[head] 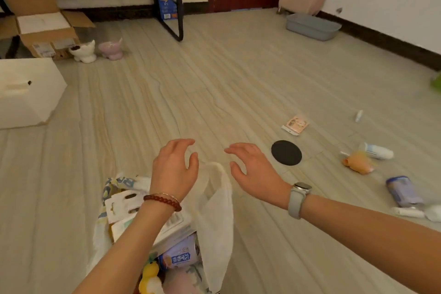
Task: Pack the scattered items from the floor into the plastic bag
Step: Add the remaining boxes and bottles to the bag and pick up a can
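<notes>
Already your plastic bag (214,200) holds a good share of the load: a white carded pack (124,205), a blue-and-white carton (179,258), a yellow plush toy (149,274) and more, all sitting in its open mouth. Your left hand (173,169) hovers just above the bag's near handle, fingers loosely spread and holding nothing. Your right hand (253,169) hangs just to the right of the bag, also spread wide and empty.

What remains lies to the right of the bag, on the bare floor (214,79). Nearest is a black round disc (286,153), just beyond your right hand. Past it, farther from the bag, lies a flat pink packet (295,124), and well beyond that a small white tube (358,116). Farther right sit an orange soft thing (359,162) touching a white bottle (378,151). Nearer you, still right of the bag, a blue-grey pouch (402,192) lies beside a white tube (408,212) at the frame's edge.

By my judgement you are somewhat past halfway: the bag is well filled, yet about seven pieces wait outside it. The disc looks the natural next pick, being closest to the bag.
</notes>
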`<state>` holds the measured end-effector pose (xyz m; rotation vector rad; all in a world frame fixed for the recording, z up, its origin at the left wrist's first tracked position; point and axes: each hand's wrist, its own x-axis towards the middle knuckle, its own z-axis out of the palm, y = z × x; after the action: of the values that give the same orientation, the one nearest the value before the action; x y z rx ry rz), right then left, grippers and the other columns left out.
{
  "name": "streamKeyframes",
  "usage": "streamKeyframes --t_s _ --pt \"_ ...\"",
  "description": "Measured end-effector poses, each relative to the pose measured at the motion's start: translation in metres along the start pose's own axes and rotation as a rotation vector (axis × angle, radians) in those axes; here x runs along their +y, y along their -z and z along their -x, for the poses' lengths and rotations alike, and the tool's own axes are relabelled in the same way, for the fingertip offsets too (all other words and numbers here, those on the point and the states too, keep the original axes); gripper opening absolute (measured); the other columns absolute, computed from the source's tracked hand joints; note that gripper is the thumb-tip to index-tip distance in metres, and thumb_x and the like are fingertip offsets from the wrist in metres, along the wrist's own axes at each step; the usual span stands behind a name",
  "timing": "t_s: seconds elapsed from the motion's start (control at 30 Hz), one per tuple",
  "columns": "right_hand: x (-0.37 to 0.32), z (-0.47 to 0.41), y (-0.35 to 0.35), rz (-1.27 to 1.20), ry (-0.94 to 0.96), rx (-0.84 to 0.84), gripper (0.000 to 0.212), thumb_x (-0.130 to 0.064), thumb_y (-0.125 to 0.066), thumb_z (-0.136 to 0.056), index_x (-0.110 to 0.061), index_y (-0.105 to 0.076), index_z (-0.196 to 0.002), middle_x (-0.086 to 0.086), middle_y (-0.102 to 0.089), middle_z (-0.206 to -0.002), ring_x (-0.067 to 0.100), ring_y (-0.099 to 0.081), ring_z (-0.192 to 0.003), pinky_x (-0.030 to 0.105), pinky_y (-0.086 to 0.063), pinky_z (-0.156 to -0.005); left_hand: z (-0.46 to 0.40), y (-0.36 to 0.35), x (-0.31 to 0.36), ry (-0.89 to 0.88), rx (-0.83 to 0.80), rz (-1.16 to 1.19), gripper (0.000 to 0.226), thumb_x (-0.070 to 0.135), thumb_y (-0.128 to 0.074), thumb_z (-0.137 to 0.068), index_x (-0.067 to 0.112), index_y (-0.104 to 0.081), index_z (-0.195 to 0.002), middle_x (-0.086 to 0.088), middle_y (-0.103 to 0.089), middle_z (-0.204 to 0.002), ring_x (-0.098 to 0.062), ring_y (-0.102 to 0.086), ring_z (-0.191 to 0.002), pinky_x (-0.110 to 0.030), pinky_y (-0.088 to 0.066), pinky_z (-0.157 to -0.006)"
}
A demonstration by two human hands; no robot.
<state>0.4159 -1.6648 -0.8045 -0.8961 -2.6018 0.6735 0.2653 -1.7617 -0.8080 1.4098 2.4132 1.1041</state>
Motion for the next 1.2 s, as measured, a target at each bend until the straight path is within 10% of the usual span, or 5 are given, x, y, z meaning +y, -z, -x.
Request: streamKeyframes --t_s 0.33,0.57,0.8,1.2 --pt "0.237 0.108 0.078 0.037 -0.614 0.091 0.038 -0.016 -0.044 -0.092 -0.012 -0.045 -0.129 0.011 -0.045 -0.134 0.028 -0.040 -0.125 0.037 -0.036 -0.103 -0.009 -0.215 0.155 -0.181 -0.525 -0.054 0.039 0.025 -0.043 -0.092 0.019 -0.041 -0.130 -0.003 -0.041 -0.136 -0.021 -0.042 -0.122 -0.037 -0.038 -0.100" --pt "0.405 0.216 0.134 -0.025 -1.094 0.455 0.033 -0.007 -0.051 -0.087 0.003 -0.052 -0.118 0.029 -0.054 -0.117 0.042 -0.047 -0.111 0.042 -0.038 -0.093 0.042 -0.374 0.233 -0.145 -0.817 -0.033 0.038 0.025 -0.042 -0.092 0.018 -0.042 -0.129 -0.002 -0.040 -0.136 -0.020 -0.039 -0.124 -0.035 -0.037 -0.103" --pt "0.512 0.234 0.151 -0.406 -1.507 0.767 0.065 -0.034 -0.061 -0.082 0.001 -0.034 -0.130 0.023 -0.040 -0.129 0.039 -0.041 -0.118 0.043 -0.035 -0.100 0.058 -0.502 0.306 -0.167 -0.907 -0.059 0.044 0.028 -0.050 -0.089 0.012 -0.042 -0.128 -0.008 -0.042 -0.134 -0.028 -0.038 -0.121 -0.035 -0.036 -0.101" --pt "0.518 0.249 0.139 -0.550 -1.336 1.012 0.037 -0.033 -0.056 -0.069 -0.014 -0.052 -0.101 0.016 -0.057 -0.102 0.034 -0.056 -0.091 0.044 -0.049 -0.073 0.060 -0.528 0.315 -0.105 -0.846 -0.014 0.025 0.021 -0.051 -0.089 0.014 -0.055 -0.113 -0.006 -0.055 -0.112 -0.022 -0.048 -0.105 -0.035 -0.043 -0.085"
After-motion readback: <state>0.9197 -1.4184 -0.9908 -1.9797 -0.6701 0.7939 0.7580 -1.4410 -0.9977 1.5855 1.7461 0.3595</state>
